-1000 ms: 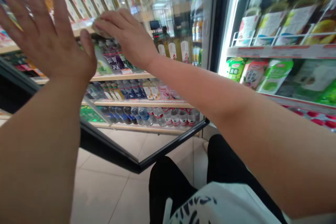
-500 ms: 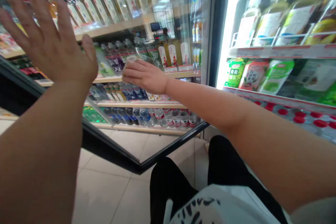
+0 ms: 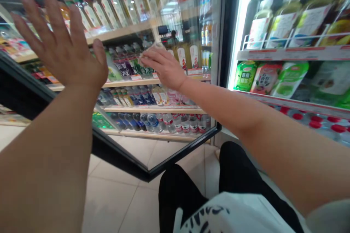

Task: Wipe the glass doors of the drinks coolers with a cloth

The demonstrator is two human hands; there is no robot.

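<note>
Looks like mid-wipe on the open glass door [image 3: 166,14]: left hand [image 3: 68,56] braces flat toward its free edge, fingers spread wide, right hand [image 3: 165,67] keeps fingers together pinning a pale cloth [image 3: 152,47] mid-pane, so I'd guess the next stroke needs steady pressure toward the lower edge.

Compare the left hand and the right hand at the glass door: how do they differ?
The left hand is open, fingers spread and pointing up; the right hand has fingers together, pointing left. The left hand holds nothing; the right hand presses a pale cloth on the glass door. Both are bare and raised at that door.
</note>
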